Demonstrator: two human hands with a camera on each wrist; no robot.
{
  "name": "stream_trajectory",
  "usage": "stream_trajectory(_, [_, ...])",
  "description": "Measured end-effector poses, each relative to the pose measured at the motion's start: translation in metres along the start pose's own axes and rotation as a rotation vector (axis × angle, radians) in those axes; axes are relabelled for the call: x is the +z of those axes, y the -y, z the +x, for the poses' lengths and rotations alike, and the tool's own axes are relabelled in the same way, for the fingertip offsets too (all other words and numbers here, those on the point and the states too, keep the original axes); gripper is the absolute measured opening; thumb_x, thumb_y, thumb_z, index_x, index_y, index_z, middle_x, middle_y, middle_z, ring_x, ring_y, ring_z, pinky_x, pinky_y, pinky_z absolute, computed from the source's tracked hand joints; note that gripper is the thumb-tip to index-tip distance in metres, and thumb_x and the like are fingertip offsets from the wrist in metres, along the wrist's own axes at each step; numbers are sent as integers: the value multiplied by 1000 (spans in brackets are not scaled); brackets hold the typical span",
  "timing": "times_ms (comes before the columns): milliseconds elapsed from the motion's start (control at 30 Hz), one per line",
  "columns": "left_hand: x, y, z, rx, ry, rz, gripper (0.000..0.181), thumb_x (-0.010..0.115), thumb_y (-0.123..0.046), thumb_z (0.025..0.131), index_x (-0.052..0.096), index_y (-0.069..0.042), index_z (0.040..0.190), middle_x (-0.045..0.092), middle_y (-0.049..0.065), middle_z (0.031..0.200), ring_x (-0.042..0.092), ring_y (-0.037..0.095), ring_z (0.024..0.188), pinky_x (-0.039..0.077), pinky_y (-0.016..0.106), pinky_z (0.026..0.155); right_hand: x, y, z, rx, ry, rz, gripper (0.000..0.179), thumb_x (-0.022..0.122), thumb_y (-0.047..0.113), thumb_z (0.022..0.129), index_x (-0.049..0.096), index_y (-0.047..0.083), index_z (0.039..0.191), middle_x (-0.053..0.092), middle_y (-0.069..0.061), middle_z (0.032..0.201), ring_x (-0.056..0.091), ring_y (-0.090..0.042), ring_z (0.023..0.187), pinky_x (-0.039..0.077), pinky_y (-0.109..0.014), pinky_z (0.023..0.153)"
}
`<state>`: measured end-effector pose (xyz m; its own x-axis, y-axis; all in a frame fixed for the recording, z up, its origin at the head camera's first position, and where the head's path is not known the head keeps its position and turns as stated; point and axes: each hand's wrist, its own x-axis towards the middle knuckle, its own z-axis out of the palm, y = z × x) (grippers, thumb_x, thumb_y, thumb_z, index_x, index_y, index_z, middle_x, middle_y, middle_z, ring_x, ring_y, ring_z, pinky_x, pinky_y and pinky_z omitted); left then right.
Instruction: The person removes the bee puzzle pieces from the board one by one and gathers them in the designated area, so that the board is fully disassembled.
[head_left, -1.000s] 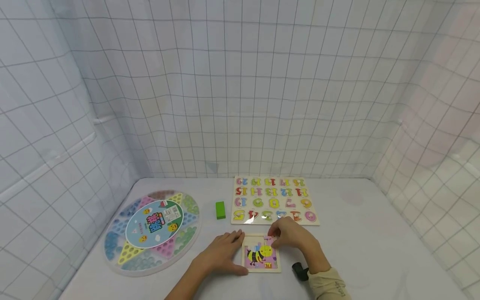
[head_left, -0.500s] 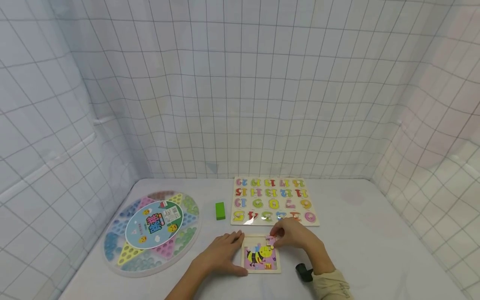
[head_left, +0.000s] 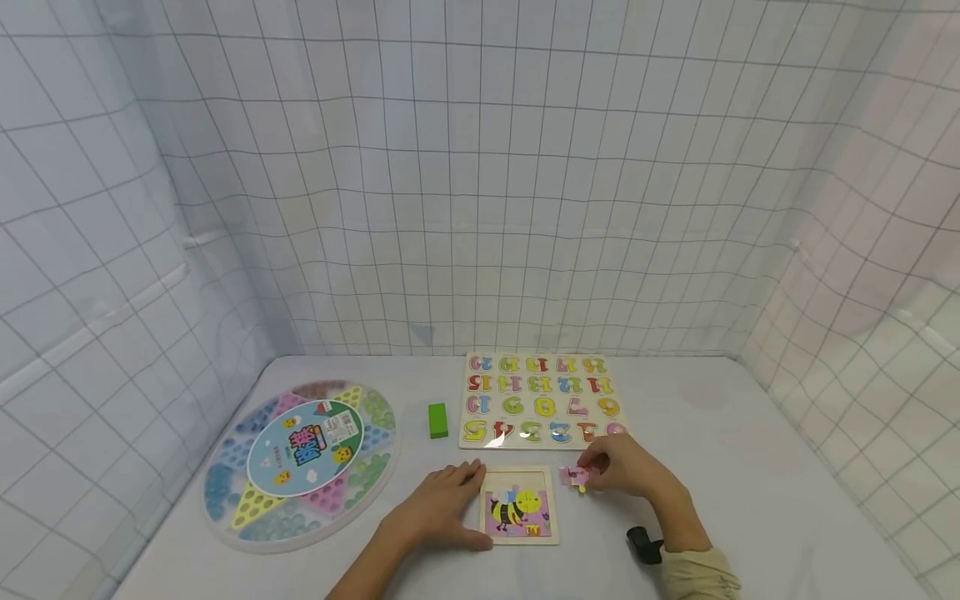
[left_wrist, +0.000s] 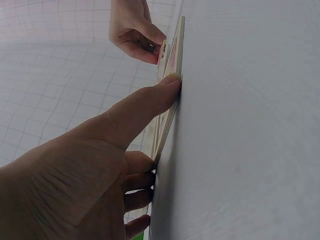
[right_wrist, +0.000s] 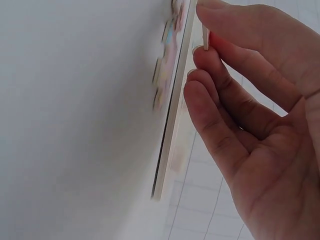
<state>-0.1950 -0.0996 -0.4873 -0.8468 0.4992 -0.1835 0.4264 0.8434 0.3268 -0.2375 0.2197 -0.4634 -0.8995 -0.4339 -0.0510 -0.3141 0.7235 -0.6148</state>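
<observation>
A small square wooden puzzle tray (head_left: pixel 520 541) lies near the table's front in the head view, holding a bee picture (head_left: pixel 512 511). Bare wood shows along its far side. My left hand (head_left: pixel 444 506) rests at its left edge, thumb by the near corner and fingertips by the far corner; in the left wrist view the thumb (left_wrist: pixel 150 107) touches the rim. To the tray's right, my right hand (head_left: pixel 626 467) pinches a pink jigsaw piece (head_left: pixel 573 477) between thumb and fingers. Its thin edge shows between the fingertips in the right wrist view.
Behind the tray lies a number puzzle board (head_left: pixel 491 418), its front right corner partly covered by my right hand. A green block (head_left: pixel 438 421) stands left of it. A large round Chinese checkers board (head_left: pixel 303 450) is at left. Gridded cloth (head_left: pixel 480 208) hangs around the table.
My right hand has lifted the pink jigsaw piece from the tray's far right corner and moved right with it, past the tray's edge. My left hand stays at the tray.
</observation>
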Motion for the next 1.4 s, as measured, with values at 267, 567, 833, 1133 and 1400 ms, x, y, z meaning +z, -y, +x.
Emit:
stream_trajectory(267, [1, 0, -1, 5, 7, -15, 107, 68, -73, 71, 36, -10, 151, 35, 9, 158, 34, 32, 144, 29, 51, 118, -11, -17, -10, 65, -42, -26, 22, 83, 8, 70, 74, 9, 90, 70, 4, 87, 57, -12, 80, 50, -22, 68])
stream_trajectory(567, [2, 0, -1, 10, 0, -10, 107, 66, -74, 71, 36, -11, 151, 35, 8, 158, 34, 32, 144, 30, 51, 118, -21, -31, -18, 141, -57, -16, 24, 83, 6, 69, 74, 9, 92, 68, 3, 87, 55, -13, 80, 49, -24, 69])
stream_trajectory(833, [2, 1, -1, 10, -4, 1, 107, 67, -74, 71, 36, -11, 151, 34, 8, 158, 35, 33, 144, 30, 52, 118, -23, -38, -20, 132, -45, -30, 23, 82, 6, 71, 74, 7, 92, 68, 1, 87, 55, -13, 80, 49, -24, 68])
stream_trajectory(1133, [1, -1, -2, 8, -6, 12, 106, 67, -73, 71, 36, -10, 151, 35, 8, 158, 35, 31, 144, 30, 50, 118, -23, -41, -21, 97, -48, -43, 23, 81, 2, 70, 74, 5, 91, 68, 1, 87, 56, -12, 79, 49, -22, 67])
stream_trajectory(1400, [-1, -2, -1, -1, 5, 14, 106, 67, -73, 71, 35, -11, 151, 35, 7, 158, 35, 31, 144, 31, 50, 118, -22, -38, -19, 126, -64, -47, 22, 81, 0, 70, 73, 5, 90, 66, 0, 85, 53, -12, 78, 48, -23, 67])
